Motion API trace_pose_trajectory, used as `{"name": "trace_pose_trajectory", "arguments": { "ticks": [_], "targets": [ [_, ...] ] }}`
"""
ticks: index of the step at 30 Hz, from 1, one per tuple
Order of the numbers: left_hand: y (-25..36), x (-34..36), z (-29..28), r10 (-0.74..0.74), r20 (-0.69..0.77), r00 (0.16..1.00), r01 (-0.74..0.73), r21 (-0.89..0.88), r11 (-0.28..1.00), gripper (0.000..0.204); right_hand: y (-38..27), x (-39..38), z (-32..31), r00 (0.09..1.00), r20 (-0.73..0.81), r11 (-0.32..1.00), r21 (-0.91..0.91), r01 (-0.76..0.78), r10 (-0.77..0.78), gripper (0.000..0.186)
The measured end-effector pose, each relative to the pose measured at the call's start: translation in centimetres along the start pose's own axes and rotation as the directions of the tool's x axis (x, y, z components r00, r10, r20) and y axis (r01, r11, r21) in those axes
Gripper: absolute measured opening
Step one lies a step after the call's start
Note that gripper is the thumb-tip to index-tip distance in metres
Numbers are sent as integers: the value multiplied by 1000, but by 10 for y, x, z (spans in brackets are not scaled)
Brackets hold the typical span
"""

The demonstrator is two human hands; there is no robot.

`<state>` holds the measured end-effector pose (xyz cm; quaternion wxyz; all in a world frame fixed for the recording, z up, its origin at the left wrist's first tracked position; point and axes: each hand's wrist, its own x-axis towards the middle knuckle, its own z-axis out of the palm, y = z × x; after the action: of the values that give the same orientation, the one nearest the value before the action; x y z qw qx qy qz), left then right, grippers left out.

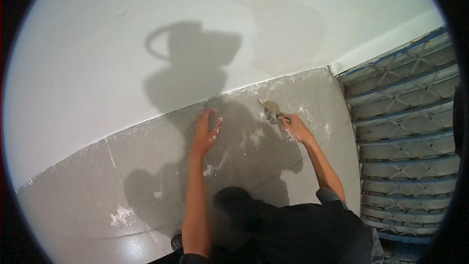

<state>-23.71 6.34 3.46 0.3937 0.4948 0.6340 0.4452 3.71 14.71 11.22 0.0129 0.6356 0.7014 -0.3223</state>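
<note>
A putty knife (271, 107) is gripped by its handle in my right hand (294, 128), its blade pointing up and left over the tiled floor, close to the foot of the white wall. White paste smears that hand. My left hand (208, 132) is held out over the tiles left of the knife, fingers apart and nothing in them, with white paste on the fingers. Whether its fingertips touch the floor, I cannot tell. Scraped white residue (256, 136) marks the grey floor tiles (88, 181) around both hands.
The white wall (112, 68) rises beyond the floor, bearing my shadow. A folding metal gate with blue edges (405, 132) stands along the right side, meeting the wall at a corner. More white patches (122, 216) lie on tiles at lower left.
</note>
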Motion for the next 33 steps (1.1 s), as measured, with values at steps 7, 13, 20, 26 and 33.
{"name": "trace_pose_trajectory", "arguments": {
  "ticks": [7,13,20,26,33],
  "targets": [
    [-28,22,8,238,87,967,-228,711,665,61,8,-32,14,985,-154,981,187,-51,81,33],
    [-8,18,65,313,437,843,-473,327,818,53,4,-32,20,991,-67,953,288,-88,112,26],
    [-13,28,29,381,108,918,-386,452,804,53,-63,4,44,982,-55,976,113,187,-181,29],
    [-30,16,12,214,-134,968,-151,372,916,47,-65,1,69,987,-67,988,47,148,-145,30],
    [-25,36,31,379,59,923,-352,522,777,44,-75,-17,17,995,-69,990,122,75,-67,26]
  ]
}}
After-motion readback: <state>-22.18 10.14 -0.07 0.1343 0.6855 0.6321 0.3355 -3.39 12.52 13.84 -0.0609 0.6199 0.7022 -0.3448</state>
